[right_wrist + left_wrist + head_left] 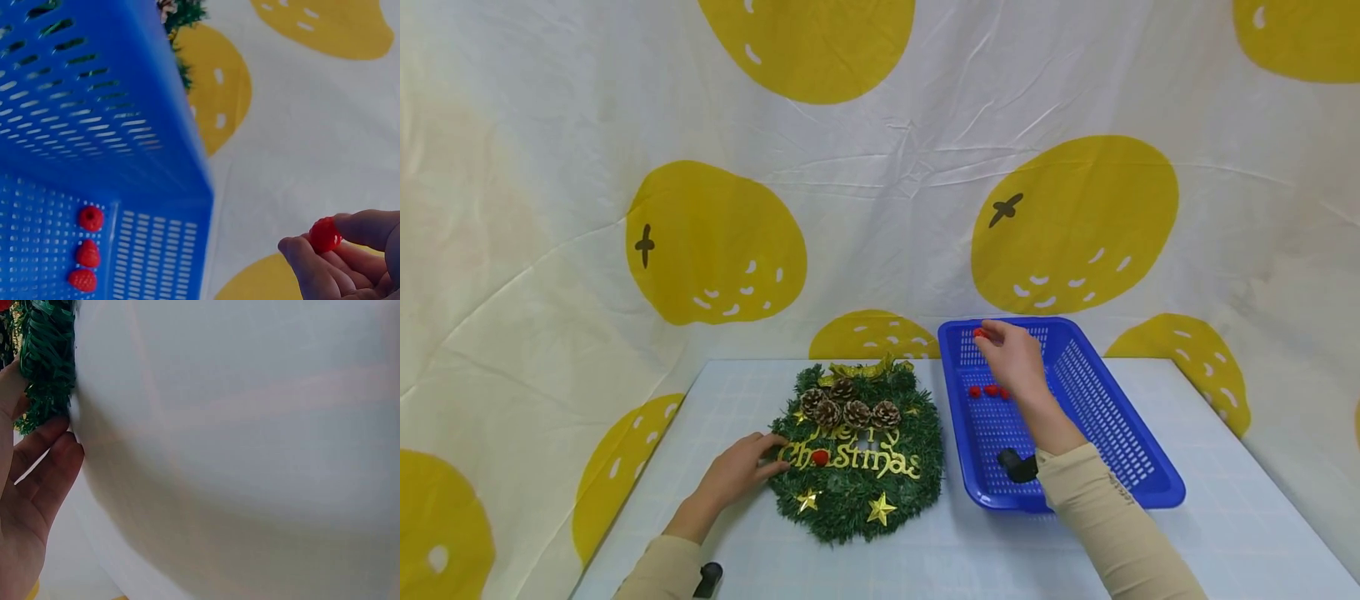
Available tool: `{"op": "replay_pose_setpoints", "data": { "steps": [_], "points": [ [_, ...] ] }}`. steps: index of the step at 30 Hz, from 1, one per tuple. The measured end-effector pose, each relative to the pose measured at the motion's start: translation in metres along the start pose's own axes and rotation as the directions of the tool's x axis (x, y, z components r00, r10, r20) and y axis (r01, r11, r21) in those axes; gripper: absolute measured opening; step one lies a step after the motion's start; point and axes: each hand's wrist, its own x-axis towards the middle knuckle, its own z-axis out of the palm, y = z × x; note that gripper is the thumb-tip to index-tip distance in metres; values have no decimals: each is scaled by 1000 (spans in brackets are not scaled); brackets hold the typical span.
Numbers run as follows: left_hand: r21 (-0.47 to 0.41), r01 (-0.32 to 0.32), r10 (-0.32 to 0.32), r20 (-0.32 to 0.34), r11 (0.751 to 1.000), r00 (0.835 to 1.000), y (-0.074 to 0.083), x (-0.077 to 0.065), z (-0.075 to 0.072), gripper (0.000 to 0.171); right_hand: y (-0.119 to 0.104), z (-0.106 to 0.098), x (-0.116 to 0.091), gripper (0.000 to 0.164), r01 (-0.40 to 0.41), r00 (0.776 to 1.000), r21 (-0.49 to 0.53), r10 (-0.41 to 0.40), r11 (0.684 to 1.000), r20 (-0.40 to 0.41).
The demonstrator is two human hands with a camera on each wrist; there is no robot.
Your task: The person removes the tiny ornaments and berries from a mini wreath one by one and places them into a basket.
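A red raspberry (325,235) is pinched between the thumb and fingers of my right hand (1013,360), raised over the far left part of the blue basket (972,487). Three more raspberries (89,253) lie on the basket's floor. On the left, a green Christmas wreath (842,508) lies flat, with pine cones (857,414), gold stars (881,507) and gold "Merry Christmas" lettering. Another raspberry (820,457) sits on the lettering. My left hand (741,468) holds the wreath's left edge, its thumb over the greenery (49,359) and its fingers at the outer rim.
The basket stands just right of the wreath on a pale checked table (880,571). Behind the table hangs a white cloth (887,233) printed with large yellow fruit. A black wrist-camera mount (1018,466) on the right wrist overlaps the basket in the head view.
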Motion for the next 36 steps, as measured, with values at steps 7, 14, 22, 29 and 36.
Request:
{"op": "replay_pose_setpoints", "data": {
  "steps": [7, 14, 22, 29, 36],
  "points": [
    [16, -25, 25, -16, 1000, 1000, 1, 0, -2, 39, 15, -5, 6, 42, -33, 998, -48, 30, 998, -50],
    [47, 12, -12, 8, 999, 1000, 3, -1, -2, 39, 31, -12, 12, 41, -47, 996, -103, 38, 994, -86],
    [51, 24, -24, 9, 998, 1000, 5, -2, -3, 39, 59, -11, 20, 37, -93, 993, -171, 80, 981, -81],
    [49, 21, -21, 7, 999, 1000, 3, -2, -2, 39, 83, -7, 25, 36, -158, 987, -245, 152, 957, -44],
    [46, 11, -11, 6, 999, 1000, 1, 0, -1, 39, 93, -8, 28, 36, -174, 985, -280, 172, 944, -31]
  ]
}}
